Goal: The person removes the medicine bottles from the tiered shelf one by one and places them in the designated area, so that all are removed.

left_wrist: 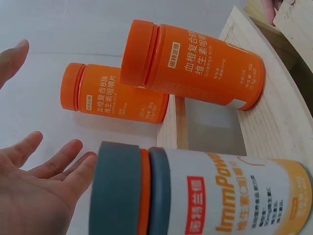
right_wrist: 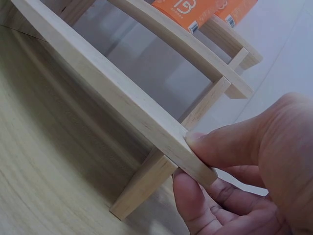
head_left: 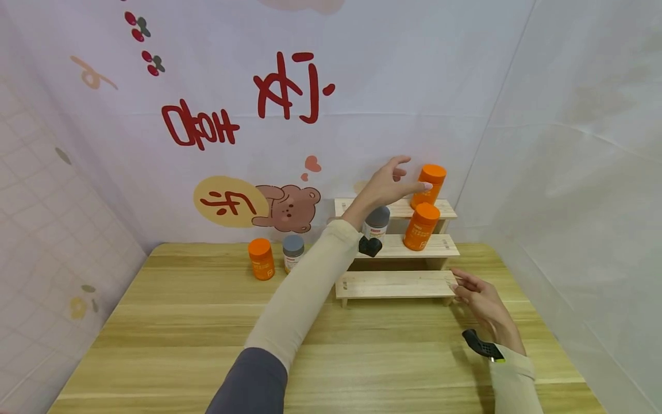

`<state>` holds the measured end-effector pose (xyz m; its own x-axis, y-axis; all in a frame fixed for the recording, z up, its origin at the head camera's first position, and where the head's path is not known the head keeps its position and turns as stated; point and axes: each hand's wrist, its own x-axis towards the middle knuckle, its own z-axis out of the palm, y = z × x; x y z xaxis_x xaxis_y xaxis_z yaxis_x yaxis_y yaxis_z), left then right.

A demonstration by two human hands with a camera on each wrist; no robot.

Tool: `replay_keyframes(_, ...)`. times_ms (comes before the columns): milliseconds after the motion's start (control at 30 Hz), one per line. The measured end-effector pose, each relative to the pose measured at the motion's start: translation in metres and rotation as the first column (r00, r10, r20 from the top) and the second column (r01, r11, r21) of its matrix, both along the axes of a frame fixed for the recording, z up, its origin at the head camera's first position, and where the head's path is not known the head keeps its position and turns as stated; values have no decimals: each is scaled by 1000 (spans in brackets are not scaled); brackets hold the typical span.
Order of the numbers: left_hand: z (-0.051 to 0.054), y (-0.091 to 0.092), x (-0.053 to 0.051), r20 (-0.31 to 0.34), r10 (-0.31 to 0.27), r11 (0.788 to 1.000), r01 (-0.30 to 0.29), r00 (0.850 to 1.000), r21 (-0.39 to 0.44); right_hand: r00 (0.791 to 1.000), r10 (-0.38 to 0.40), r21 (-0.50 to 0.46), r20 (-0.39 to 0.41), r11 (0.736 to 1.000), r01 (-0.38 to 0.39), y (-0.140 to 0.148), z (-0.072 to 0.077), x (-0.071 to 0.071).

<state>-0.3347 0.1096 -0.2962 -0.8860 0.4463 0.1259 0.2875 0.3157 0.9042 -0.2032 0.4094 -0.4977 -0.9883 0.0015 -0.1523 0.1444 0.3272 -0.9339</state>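
Note:
A three-tier wooden stepped rack [head_left: 395, 284] stands on the table. My right hand [head_left: 486, 307] pinches the right end of its lowest board [right_wrist: 122, 100] between thumb and fingers. Up at the top tier is my left hand [head_left: 384, 185], fingers spread and loosely bent, holding nothing. Its thumb overlaps an orange bottle [head_left: 433, 174] in the head view; the left wrist view shows the hand apart from that bottle [left_wrist: 115, 93]. On the middle tier stand another orange bottle [head_left: 421, 227] and a white bottle with a grey cap [head_left: 377, 218], partly behind my left wrist.
Left of the rack, an orange bottle [head_left: 262, 260] and a grey-capped bottle [head_left: 293, 248] stand on the wooden table [head_left: 196, 322]; my left sleeve [head_left: 305, 293] runs close by. A printed white curtain [head_left: 414, 86] hangs behind, with further curtains at both sides.

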Motion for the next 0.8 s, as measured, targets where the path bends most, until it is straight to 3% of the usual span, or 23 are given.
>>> replay_keyframes(333, -4, 19, -15, 37, 14, 1000, -13, 999, -24, 1000, 1, -2, -3, 1000, -1, -1, 1, -1)
replay_keyframes(467, -4, 29, -16, 59, 21, 999, -19, 998, -26, 1000, -4, -6, 4, 1000, 4, -2, 1, 0)
replay_keyframes(800, -13, 51, -14, 114, 114, 992, -119, 987, 36, 1000, -17, -8, 3, 1000, 17, -2, 1, 0)
